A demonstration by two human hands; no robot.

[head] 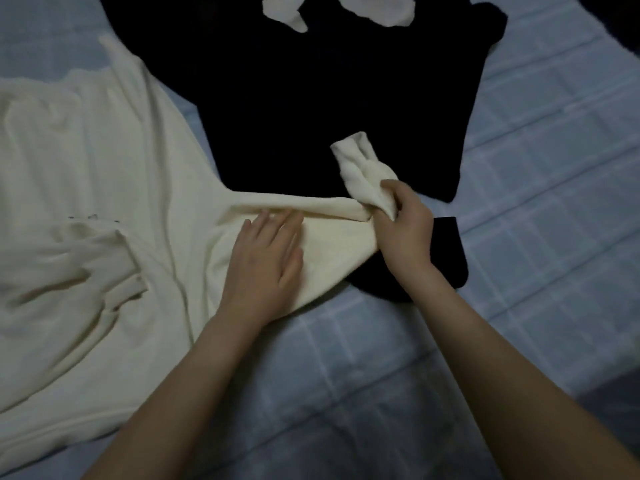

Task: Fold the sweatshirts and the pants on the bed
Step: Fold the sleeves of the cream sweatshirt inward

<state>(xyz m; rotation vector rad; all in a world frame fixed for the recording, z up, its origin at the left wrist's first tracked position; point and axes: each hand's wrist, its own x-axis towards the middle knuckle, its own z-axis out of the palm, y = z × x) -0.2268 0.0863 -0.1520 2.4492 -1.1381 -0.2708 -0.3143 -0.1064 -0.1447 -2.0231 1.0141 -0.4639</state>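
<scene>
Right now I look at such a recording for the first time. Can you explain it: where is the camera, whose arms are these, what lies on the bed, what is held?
No machine here. The picture comes from a camera worn on a person's head, looking forward and down, so both arms belong to that person. The surface is a bed with a blue checked cover. On it lie a cream sweatshirt, at the left, and a black garment in the middle. One cream sleeve reaches across the black garment's near edge. The left hand lies flat on that sleeve; the right hand grips it near the cuff. Two cream pieces at the top are unclear.
</scene>
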